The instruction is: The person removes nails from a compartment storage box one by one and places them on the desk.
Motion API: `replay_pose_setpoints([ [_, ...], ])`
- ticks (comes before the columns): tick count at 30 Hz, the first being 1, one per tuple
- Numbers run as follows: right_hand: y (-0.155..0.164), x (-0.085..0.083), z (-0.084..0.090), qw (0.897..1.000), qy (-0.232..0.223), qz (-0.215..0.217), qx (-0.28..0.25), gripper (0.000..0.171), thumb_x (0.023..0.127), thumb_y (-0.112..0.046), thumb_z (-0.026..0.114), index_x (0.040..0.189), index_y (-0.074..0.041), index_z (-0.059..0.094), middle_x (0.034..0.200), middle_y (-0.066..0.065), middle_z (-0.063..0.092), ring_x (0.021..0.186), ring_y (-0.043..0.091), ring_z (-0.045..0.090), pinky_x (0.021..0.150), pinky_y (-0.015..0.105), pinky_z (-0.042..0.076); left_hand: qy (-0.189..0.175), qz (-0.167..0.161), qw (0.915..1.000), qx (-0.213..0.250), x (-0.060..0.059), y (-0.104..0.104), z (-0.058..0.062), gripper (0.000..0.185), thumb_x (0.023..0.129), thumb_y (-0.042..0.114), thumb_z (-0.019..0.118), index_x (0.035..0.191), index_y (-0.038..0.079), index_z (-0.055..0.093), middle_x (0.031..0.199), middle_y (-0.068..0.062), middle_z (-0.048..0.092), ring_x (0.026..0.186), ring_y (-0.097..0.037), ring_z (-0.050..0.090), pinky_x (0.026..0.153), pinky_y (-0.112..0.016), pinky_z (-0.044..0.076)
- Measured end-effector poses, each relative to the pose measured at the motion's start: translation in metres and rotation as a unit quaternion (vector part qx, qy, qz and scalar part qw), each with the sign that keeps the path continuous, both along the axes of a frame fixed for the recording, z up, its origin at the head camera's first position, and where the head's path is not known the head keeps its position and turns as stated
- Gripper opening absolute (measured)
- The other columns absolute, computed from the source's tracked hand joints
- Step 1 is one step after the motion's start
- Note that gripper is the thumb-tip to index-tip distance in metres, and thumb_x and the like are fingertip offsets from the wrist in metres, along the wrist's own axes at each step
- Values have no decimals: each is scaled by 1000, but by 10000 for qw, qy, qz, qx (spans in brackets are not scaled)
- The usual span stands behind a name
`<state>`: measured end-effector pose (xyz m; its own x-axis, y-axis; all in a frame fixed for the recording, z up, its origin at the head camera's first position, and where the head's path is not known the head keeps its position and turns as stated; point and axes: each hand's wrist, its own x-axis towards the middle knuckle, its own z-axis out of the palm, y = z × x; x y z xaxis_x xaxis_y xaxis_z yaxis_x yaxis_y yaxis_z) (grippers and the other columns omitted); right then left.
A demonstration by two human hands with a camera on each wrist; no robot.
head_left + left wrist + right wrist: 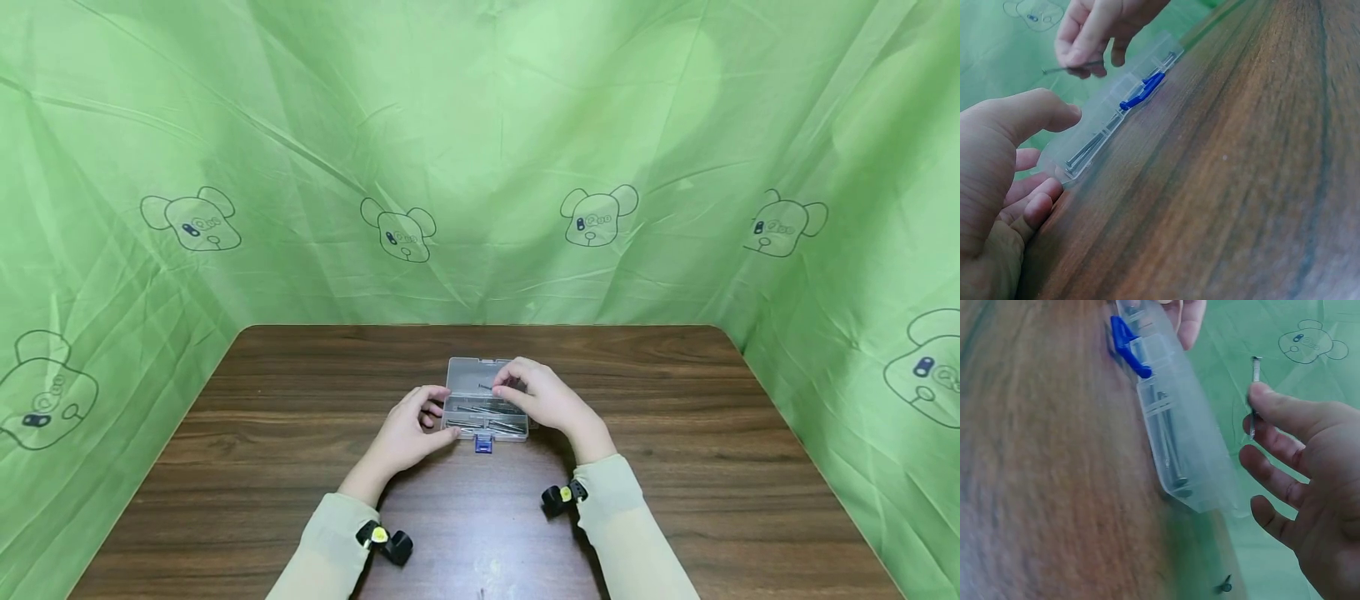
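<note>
Held fastener: a slim metal fastener point(1255, 369) with a flat head, pinched in the air over the open box, in front of its raised lid; nail or screw, I can't say for sure.
Right hand: this hand point(553, 402) has thumb and forefinger closed together on the fastener's shank, the other fingers loosely bent and apart.
Box: a clear plastic box point(513, 438), lying open on the desk between the two hands.
Fasteners inside: long metal fasteners point(507, 427) lie in both front compartments, and more lie in the part behind.
Lid: the clear lid point(463, 373) is swung back on the far side, partly hidden by the right hand.
Latch: a blue latch point(483, 445) sticks out from the middle of the front edge.
Left hand: this hand point(405, 429) is spread around the box's left end, thumb at the near corner, fingers bent along the side.
Loose piece: a small fastener point(1227, 586) sits apart, near the box's right end.
Sleeves: pale, a black strapped camera point(393, 546) on the left one and a second camera point(557, 498) on the right.
Desk: dark brown wood-grain desk point(300, 433).
Backdrop: creased green cloth point(480, 125) printed with outlined animal heads.
</note>
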<state>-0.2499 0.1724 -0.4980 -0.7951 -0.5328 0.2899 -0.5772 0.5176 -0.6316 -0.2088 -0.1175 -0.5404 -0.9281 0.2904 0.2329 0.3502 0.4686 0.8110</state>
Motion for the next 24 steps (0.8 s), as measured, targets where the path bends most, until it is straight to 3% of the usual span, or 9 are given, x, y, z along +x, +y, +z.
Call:
replay_pose_setpoints([
  [4,1,1,3,9995,-154,-76,-254,5,109,-21,69,111,-17,72,97,-8,67,89,11,62,81,33,54,-12,-3,10000,17,0,0,0,64,84,22,97,138,9,67,124,-6,69,91,-16,65,81,-29,56],
  [7,3,2,6,9991,-206,-133,-336,7,110,-20,68,112,-14,72,96,-2,70,87,12,62,78,31,54,-15,-7,10000,34,0,0,1,64,83,22,97,138,8,67,124,-7,69,91,-16,65,80,-29,56],
  [12,9,1,8,9990,-136,-227,-359,16,110,-17,67,123,-9,74,105,5,74,89,13,63,81,33,55,14,-14,10000,25,0,0,1,64,83,21,97,138,8,67,124,-7,69,90,-16,65,80,-29,56],
  [17,20,0,12,9988,127,-335,-322,34,112,-13,63,145,-15,70,114,7,74,92,16,63,85,40,55,43,-19,10000,2,0,0,1,63,83,20,97,137,7,67,124,-7,70,89,-16,65,80,-28,55],
  [24,41,-2,13,9972,6,-414,-623,38,112,-11,60,150,-13,66,109,18,75,90,26,72,82,37,58,27,-8,10000,3,1,0,2,63,83,20,97,137,8,67,124,-7,70,90,-17,65,80,-29,55],
])
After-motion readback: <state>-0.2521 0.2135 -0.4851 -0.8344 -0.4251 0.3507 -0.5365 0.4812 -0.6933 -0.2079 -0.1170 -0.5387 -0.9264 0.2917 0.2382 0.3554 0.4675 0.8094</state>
